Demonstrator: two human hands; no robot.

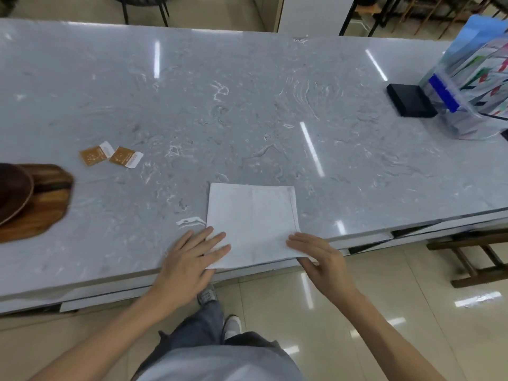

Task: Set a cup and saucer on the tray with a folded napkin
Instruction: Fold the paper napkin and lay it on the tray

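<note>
1. At the near edge of the grey marble table (247,105) we see a white napkin (253,221) lying flat, folded into a rectangle, with a faint crease running down its middle. Its near edge reaches the table's edge.
2. Our left hand (192,259) lies palm down on the napkin's near left corner, fingers stretched out and slightly spread, gripping nothing.
3. Our right hand (319,257) is at the near right corner. Its fingers are straight and close together, their tips touching the cloth, while the thumb sits below the table's edge; we cannot tell whether the corner is pinched.
4. At the far left, a wooden tray (46,204) is partly cut off by the frame, and a dark brown saucer (13,193) rests on it. It is well apart from the napkin.
5. Two small orange packets (112,155) lie side by side on the table, just beyond the tray.
6. At the far right stands a clear plastic bag (472,86) of colourful items, with a black box (411,100) just beside it.
7. Below the table we see a grey shirt, dark trousers and shoes over a glossy tiled floor (384,298).
</note>
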